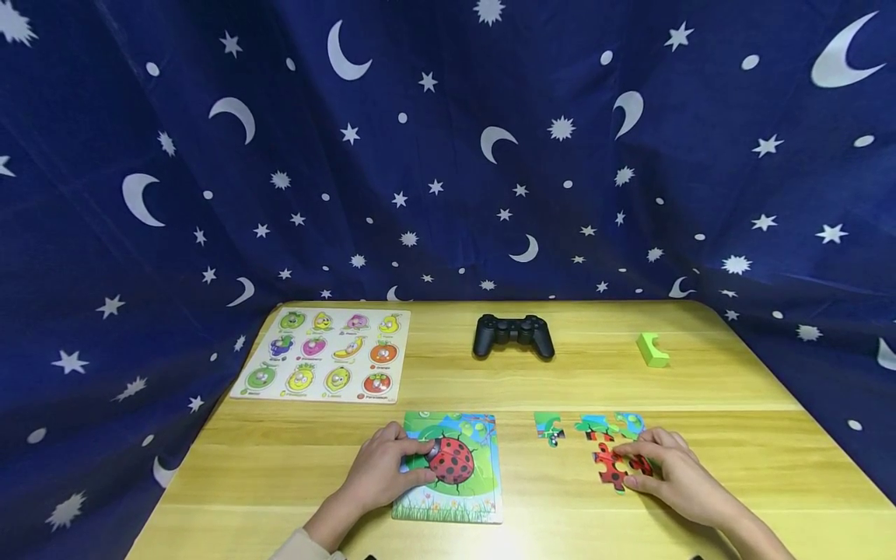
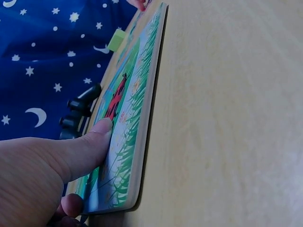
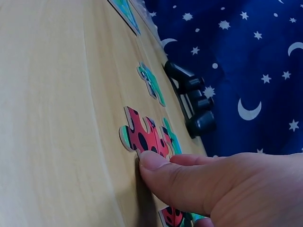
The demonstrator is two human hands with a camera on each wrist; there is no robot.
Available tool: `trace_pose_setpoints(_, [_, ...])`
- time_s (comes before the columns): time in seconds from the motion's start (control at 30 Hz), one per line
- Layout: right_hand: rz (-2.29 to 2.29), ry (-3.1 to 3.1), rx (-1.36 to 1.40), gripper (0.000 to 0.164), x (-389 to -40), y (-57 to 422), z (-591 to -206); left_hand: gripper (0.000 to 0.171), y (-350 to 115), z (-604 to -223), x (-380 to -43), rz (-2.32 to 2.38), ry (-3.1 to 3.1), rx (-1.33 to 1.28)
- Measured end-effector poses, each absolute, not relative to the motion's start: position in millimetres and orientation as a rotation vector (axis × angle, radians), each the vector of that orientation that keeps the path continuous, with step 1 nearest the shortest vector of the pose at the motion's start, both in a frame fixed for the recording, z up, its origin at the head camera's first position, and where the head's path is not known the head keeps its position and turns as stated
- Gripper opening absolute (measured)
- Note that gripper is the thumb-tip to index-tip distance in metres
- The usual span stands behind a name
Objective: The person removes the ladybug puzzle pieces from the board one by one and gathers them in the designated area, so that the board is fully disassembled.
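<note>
My left hand [image 1: 381, 467] rests on a ladybug puzzle board [image 1: 483, 498], which lies flat on the table. Its thumb and a finger stretch over the left part of the picture. Other fingers are bent by the board's left edge. To the right, my right hand [image 1: 675, 474] pinches a red, black-spotted puzzle piece [image 3: 147, 139] at its edge between thumb and finger. Another red piece [image 1: 640, 464] lies partly behind those fingers. Just beyond are green-and-blue puzzle pieces [image 1: 595, 424], and a separate corner piece [image 1: 548, 425] lies between them and the board.
A fruit puzzle board [image 1: 325, 358] lies at the back left of the wooden table [image 1: 448, 389]. A black game controller [image 1: 513, 334] sits at the back middle, a green notched block [image 1: 652, 350] at the back right. A dark blue star-and-moon curtain [image 1: 448, 155] surrounds the table's far side.
</note>
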State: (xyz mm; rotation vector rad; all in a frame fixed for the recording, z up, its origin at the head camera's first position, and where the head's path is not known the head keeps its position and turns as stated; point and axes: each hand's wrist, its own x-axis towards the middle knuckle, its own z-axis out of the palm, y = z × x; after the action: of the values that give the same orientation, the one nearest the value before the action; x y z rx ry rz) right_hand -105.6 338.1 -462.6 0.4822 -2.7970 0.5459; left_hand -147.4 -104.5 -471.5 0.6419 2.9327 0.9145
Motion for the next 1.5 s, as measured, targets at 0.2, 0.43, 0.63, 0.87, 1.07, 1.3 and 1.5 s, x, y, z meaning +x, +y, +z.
trace_pose_setpoints(0.2, [0.575,-2.76,0.488,0.036,-103.6,333.7,-458.4,0.047,-103.9,-472.0,-146.9,0.925,2.934,0.659])
trace_pose_setpoints(0.43, [0.759,-2.668,0.718,0.034,-107.6,258.4,-448.1,0.047,-105.7,-475.2,-147.4,0.917,2.947,0.669])
trace_pose_setpoints(0.63, [0.92,-2.824,1.043,0.048,-122.1,165.2,-448.5,0.046,-109.4,-478.1,-145.3,0.898,2.957,0.659])
trace_pose_setpoints(0.87, [0.926,-2.939,0.899,0.054,-144.2,118.2,-453.1,0.046,-107.1,-477.1,-149.1,0.883,2.951,0.69])
trace_pose_setpoints(1.07, [0.905,-2.841,0.891,0.051,-144.0,105.1,-464.7,0.046,-107.5,-476.4,-148.6,0.89,2.989,0.691])
trace_pose_setpoints(1.3, [0.934,-2.803,0.837,0.042,-141.4,102.0,-467.5,0.047,-109.2,-476.5,-148.9,0.899,2.993,0.698])
trace_pose_setpoints(1.5, [0.972,-2.821,0.807,0.048,-138.2,104.4,-470.9,0.07,-123.3,-471.6,-144.3,0.831,2.921,0.716])
